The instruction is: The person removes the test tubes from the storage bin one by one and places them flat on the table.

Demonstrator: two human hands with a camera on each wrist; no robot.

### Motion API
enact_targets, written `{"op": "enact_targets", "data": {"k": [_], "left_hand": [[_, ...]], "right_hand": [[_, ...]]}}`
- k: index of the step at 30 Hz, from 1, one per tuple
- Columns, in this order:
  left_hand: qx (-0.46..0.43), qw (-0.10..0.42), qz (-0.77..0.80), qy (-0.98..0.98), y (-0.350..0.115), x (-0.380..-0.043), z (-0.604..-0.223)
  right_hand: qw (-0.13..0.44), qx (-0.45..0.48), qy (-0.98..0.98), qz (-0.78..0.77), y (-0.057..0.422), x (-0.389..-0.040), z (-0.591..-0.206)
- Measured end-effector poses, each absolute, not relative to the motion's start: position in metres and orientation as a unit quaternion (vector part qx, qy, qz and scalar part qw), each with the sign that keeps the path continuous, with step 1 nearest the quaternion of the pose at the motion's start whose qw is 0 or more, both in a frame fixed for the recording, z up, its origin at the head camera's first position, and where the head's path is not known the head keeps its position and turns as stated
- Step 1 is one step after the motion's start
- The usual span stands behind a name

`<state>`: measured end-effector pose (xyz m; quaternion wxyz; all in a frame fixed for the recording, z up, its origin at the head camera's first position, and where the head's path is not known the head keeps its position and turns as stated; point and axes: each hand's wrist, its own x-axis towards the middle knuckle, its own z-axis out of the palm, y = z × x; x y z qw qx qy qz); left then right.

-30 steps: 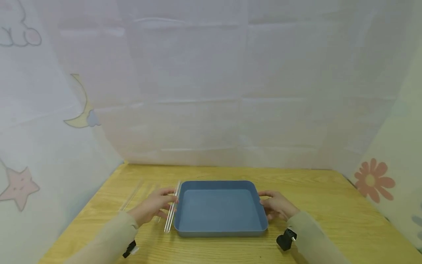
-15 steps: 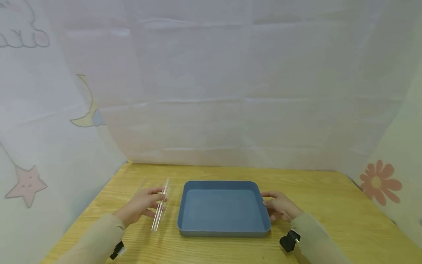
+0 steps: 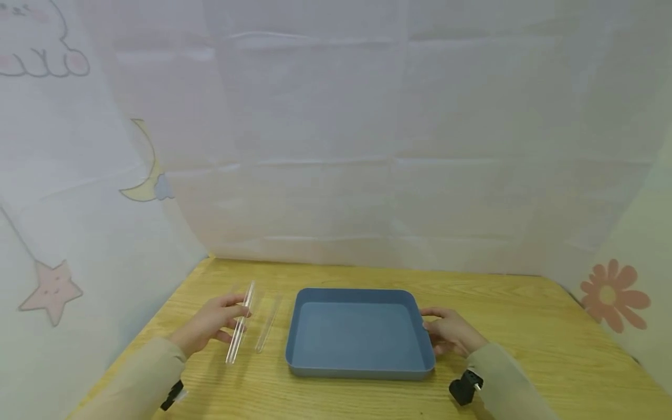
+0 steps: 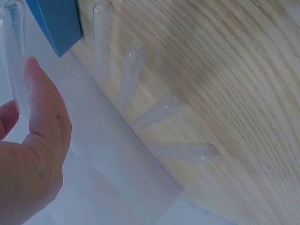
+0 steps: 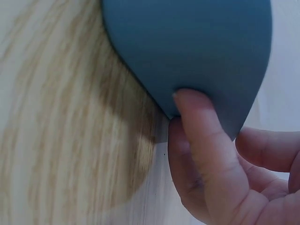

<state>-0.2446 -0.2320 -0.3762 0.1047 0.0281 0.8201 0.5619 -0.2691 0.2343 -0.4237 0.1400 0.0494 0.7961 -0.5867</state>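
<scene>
My left hand (image 3: 215,322) holds a clear test tube (image 3: 241,321) between thumb and fingers, tilted over the table left of a shallow blue tray (image 3: 359,373). In the left wrist view the held test tube (image 4: 13,51) runs up past the fingers at the left edge. Another clear test tube (image 3: 268,324) lies between this hand and the tray. My right hand (image 3: 448,332) grips the tray's right side. From the right wrist, the thumb (image 5: 206,136) presses on the tray's outer wall (image 5: 197,47), other fingers bent around its edge.
Several clear tubes, one of them this tube (image 4: 187,153), lie fanned out on the wooden table (image 4: 234,93) in the left wrist view. A pale patterned wall covering (image 3: 341,175) closes off the back and both sides.
My left hand has moved left, away from the tray, with the test tube in it. A test tube on the table now shows between them. The right hand stays on the tray.
</scene>
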Motion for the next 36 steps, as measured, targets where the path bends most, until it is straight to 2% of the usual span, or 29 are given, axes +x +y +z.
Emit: {"op": "enact_targets", "data": {"k": [17,36], "left_hand": [[-0.004,0.077,0.539,0.839,-0.261,-0.247,-0.383],[-0.016,0.076,0.501,0.862,-0.288,-0.261,-0.392]], "right_hand": [[0.162,0.052,0.787,-0.594,0.236,-0.274,-0.425],[0.172,0.039,0.775,-0.607,0.239,-0.274,-0.426]]}}
